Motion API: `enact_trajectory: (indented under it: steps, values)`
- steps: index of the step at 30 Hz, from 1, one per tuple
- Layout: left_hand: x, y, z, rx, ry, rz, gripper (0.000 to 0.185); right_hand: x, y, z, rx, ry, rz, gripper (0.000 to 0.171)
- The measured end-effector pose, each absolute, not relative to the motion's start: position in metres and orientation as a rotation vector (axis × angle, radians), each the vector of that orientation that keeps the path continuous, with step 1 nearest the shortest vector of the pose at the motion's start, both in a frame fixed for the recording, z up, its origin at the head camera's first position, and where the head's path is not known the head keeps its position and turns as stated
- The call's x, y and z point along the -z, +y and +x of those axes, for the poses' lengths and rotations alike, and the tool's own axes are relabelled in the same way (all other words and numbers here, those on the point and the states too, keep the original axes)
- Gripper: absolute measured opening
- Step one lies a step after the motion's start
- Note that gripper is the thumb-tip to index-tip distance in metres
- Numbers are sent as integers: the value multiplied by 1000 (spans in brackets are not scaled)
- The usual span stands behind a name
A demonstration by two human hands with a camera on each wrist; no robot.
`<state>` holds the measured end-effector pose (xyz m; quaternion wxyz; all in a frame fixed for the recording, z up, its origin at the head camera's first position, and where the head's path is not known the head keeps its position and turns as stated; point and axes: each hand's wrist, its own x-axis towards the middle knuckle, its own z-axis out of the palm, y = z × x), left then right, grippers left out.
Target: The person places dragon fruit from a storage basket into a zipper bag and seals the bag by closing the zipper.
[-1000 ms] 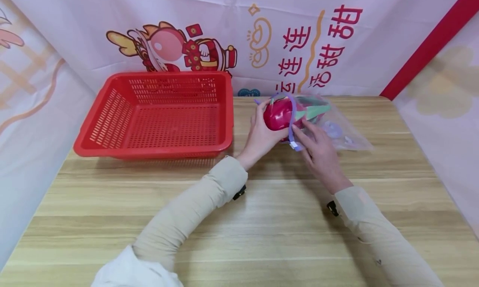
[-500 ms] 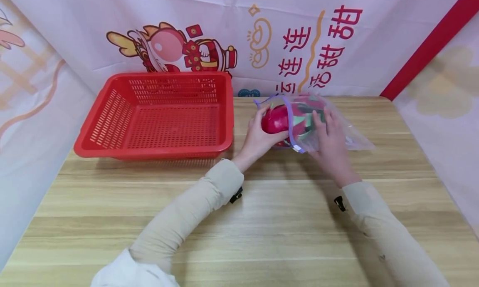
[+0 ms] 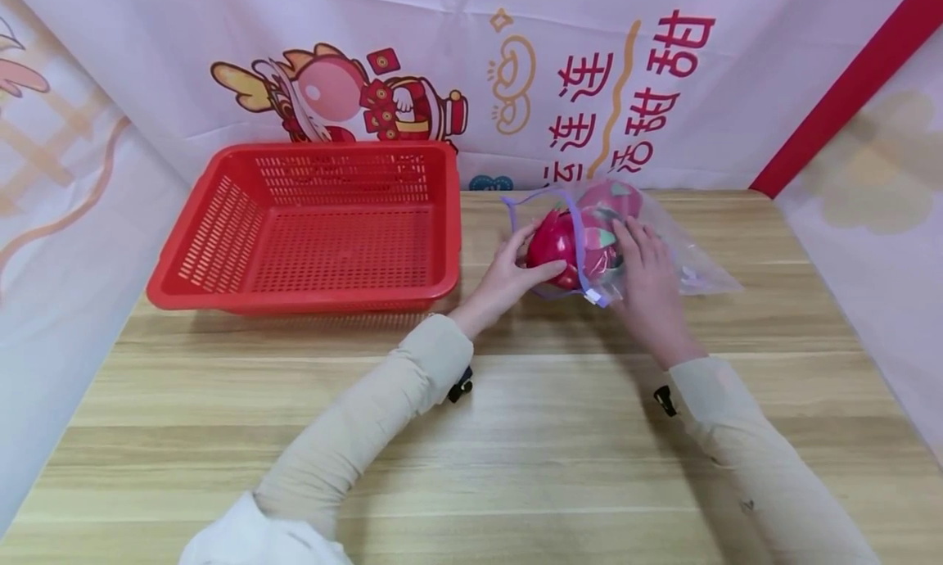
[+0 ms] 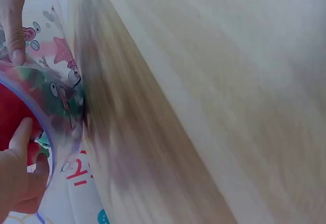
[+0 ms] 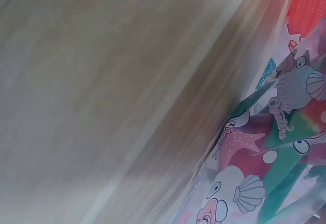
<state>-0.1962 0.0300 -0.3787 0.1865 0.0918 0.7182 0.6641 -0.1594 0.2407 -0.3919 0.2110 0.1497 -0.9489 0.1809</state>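
A clear zip bag [image 3: 696, 274] with a purple zipper edge lies on the table, its mouth facing left and open. My left hand [image 3: 504, 278] grips a red toy dragon fruit [image 3: 552, 241] right at that mouth, thumb on the near side. A second pink-red fruit with green leaf tips [image 3: 619, 201] shows through the plastic behind it. On the bag's near right part, my right hand [image 3: 648, 291] holds the plastic from outside. In the left wrist view its thumb [image 4: 18, 56] presses the film. Cartoon sea creatures are printed on the bag [image 5: 285, 147] in the right wrist view.
A red plastic basket [image 3: 449, 246] with slotted walls stands left of the bag, nothing inside it. The wooden table [image 3: 545, 458] stretches toward me. A printed cloth [image 3: 412, 24] hangs behind, close to the bag.
My right hand has shifted from the zipper edge rightward onto the bag's body. The dragon fruit in my left hand has tilted and lowered slightly, and the bag's mouth has spread wider.
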Motion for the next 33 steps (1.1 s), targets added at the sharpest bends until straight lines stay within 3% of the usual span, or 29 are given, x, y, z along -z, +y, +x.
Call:
enact_trajectory:
  steps: [14, 33]
  values:
    - [373, 35, -194, -1781, 2087, 244, 71, 393, 242, -158, -486, -2612, 427, 100]
    - [383, 50, -202, -1915, 1945, 473, 64, 395, 242, -156, -508, -2502, 468, 81]
